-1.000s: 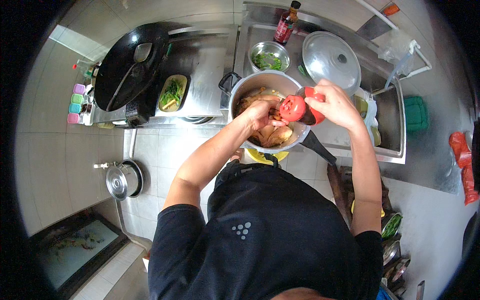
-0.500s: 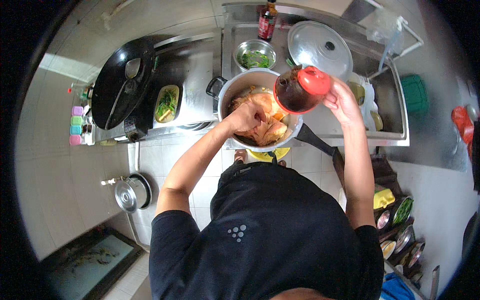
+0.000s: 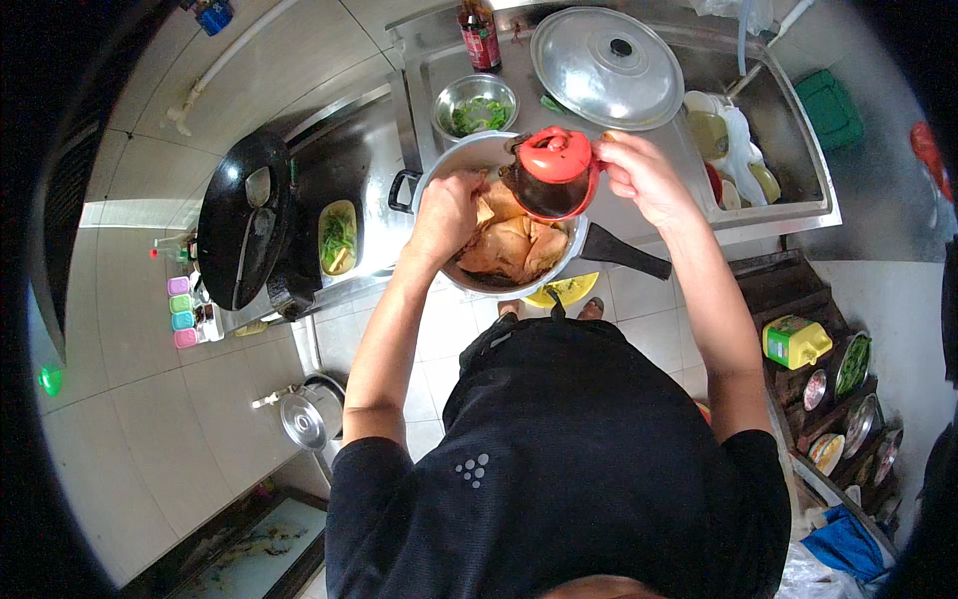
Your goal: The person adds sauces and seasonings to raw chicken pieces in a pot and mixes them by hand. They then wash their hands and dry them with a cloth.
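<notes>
The pot [image 3: 469,153] is found at the front of the steel table [image 3: 621,212], its near rim carried past the edge above the floor [image 3: 439,344]. Its black handle [image 3: 624,253] likewise juts over that edge. Bare table is left between pot and sink [image 3: 803,160]; behind, room is limited by the bowl [image 3: 469,84], just beside the rim, and the lid [image 3: 589,75].

The meat [image 3: 519,245] is contained in the pot. The left hand [image 3: 446,215] is held knuckles up above the pot's left side, closed, a pale piece of meat pinched under its fingertips. By the right hand [image 3: 634,175] the jug [image 3: 552,175] is gripped at its right side and suspended over the pot's right part.

Compared with half a second ago, the left hand has been shifted from mid-pot to the left side, more meat is exposed, and the jug's lid is now turned toward the far side rather than the right.
</notes>
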Demonstrator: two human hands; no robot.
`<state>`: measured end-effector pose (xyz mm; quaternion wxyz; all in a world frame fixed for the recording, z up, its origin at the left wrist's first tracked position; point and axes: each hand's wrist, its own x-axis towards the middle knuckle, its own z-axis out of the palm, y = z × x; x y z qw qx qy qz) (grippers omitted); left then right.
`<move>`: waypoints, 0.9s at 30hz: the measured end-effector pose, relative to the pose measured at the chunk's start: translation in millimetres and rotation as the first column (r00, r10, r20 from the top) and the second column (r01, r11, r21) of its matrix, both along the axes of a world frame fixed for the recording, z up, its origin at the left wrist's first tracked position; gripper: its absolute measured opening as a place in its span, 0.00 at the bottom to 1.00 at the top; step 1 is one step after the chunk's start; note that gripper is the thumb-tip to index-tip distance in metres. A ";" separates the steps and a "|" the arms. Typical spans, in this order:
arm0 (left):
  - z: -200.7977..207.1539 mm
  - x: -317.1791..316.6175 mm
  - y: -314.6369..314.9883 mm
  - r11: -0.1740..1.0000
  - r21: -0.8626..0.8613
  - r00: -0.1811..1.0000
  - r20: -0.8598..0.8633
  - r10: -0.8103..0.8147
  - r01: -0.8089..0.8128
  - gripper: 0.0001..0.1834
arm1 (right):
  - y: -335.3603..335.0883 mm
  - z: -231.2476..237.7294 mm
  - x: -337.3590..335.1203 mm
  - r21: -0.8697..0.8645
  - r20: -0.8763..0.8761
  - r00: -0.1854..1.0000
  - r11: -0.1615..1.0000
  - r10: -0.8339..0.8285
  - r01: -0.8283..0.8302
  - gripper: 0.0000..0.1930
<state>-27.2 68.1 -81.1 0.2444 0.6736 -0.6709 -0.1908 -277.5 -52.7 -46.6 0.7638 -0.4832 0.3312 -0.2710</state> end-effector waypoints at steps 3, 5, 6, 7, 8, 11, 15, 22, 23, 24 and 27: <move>-3.7 -0.3 6.7 1.000 0.018 0.989 -0.148 -0.001 0.003 0.09 | 1.0 4.8 7.4 -0.050 -0.055 0.998 0.998 0.035 -0.038 0.09; -10.3 0.4 10.6 0.987 -0.144 0.998 -0.024 0.063 -0.066 0.08 | 0.8 9.5 12.4 -0.105 -0.134 0.988 0.990 0.074 -0.089 0.09; -14.4 1.6 11.5 0.993 0.018 0.956 -0.271 0.116 -0.115 0.08 | 1.1 11.6 15.5 -0.214 -0.194 0.977 0.968 0.088 -0.130 0.10; -19.2 2.3 12.1 0.978 0.182 0.855 -0.486 0.181 -0.104 0.07 | 0.5 13.6 19.4 -0.327 -0.265 0.961 0.930 0.080 -0.167 0.11; -23.3 3.9 11.9 0.942 0.332 0.703 -0.659 0.268 -0.048 0.07 | -0.5 15.7 23.4 -0.427 -0.344 0.937 0.880 0.056 -0.210 0.13; -31.8 7.7 11.4 0.899 0.437 0.263 -0.869 0.419 0.011 0.06 | -1.5 20.2 36.2 -0.602 -0.472 0.880 0.716 0.038 -0.354 0.17; -31.2 12.4 11.8 0.905 0.416 0.019 -0.909 0.416 0.087 0.08 | -3.1 26.1 51.4 -0.599 -0.581 0.811 0.641 0.064 -0.480 0.18; -33.8 11.9 9.2 0.874 0.477 -0.026 -0.876 0.481 0.088 0.13 | -4.1 34.6 65.6 -0.584 -0.687 0.726 0.570 0.032 -0.578 0.18; -35.1 11.4 8.9 0.873 0.478 -0.034 -0.875 0.483 0.094 0.13 | -2.7 34.9 68.0 -0.600 -0.682 0.730 0.551 0.025 -0.580 0.18; -36.1 10.7 8.9 0.869 0.487 -0.038 -0.870 0.492 0.091 0.13 | -1.2 35.5 70.3 -0.617 -0.677 0.736 0.531 0.018 -0.581 0.18; -37.0 8.4 10.0 0.864 0.497 -0.059 -0.863 0.502 0.083 0.14 | 2.6 38.4 76.4 -0.629 -0.697 0.717 0.494 -0.018 -0.600 0.19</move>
